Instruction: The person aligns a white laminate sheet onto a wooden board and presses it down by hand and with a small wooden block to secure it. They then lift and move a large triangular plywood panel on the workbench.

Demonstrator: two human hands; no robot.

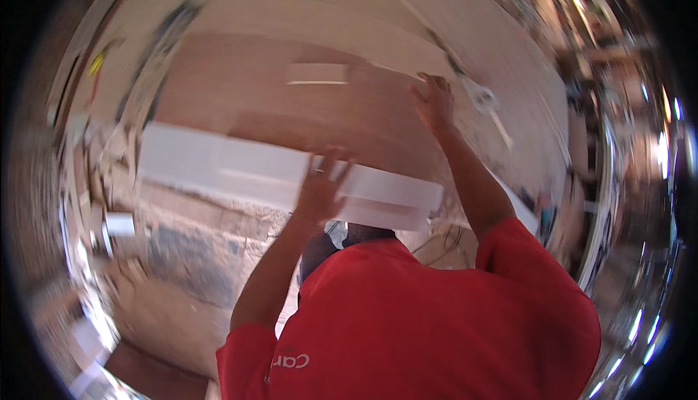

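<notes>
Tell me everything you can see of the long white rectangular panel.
The long white rectangular panel looks smooth and stiff, perhaps coated wood, with paler and pinkish patches. It runs crosswise along the near edge of the reddish-brown flat sheet, its left end farther away. The spread left hand lies over it, right of its middle, apparently touching.

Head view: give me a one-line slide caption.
Left hand spread on a white board; right hand farther forward, near the right edge of a brown panel.
</notes>
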